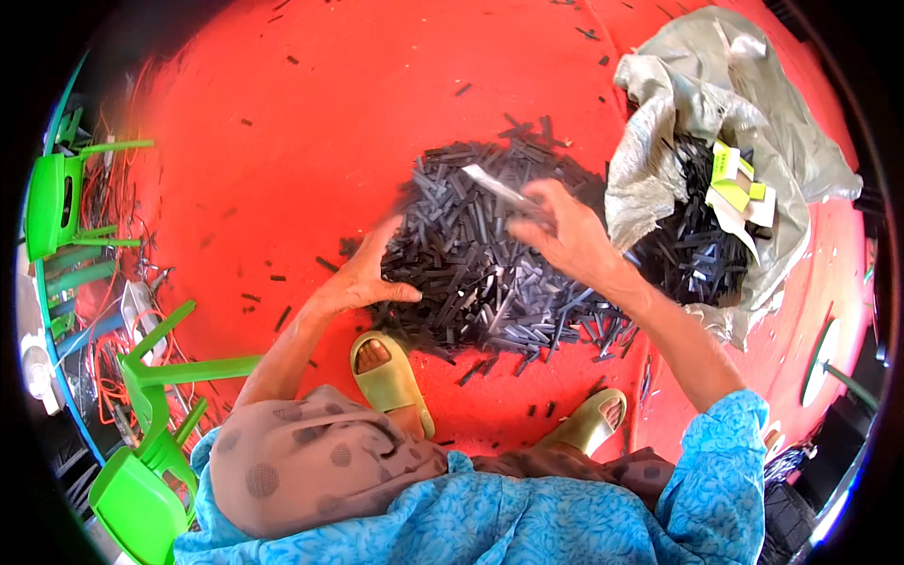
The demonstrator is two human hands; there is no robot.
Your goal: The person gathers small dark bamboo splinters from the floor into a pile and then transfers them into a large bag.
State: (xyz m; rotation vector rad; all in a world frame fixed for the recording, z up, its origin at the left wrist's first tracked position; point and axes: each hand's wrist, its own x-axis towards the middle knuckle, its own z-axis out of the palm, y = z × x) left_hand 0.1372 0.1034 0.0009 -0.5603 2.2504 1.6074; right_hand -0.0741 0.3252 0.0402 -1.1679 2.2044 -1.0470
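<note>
A heap of short black strips [461, 254] lies on the red floor in front of my feet. My left hand [363, 278] is open at the heap's left edge, its thumb spread from the fingers and pointing over the strips. Above the heap's right side, my right hand [570, 235] has its fingers curled round one end of a pale, flat strip [492, 184]. That strip points up and to the left. Motion blurs it and the fingertips, so its exact kind cannot be made out.
A grey woven sack [650, 169] lies open at the right with more black strips [702, 254] and a yellow-and-white carton [739, 188]. Green plastic chairs [141, 504] stand along the left, near tangled orange cords. My sandals [388, 381] are close to the heap; stray strips dot the red floor [311, 113].
</note>
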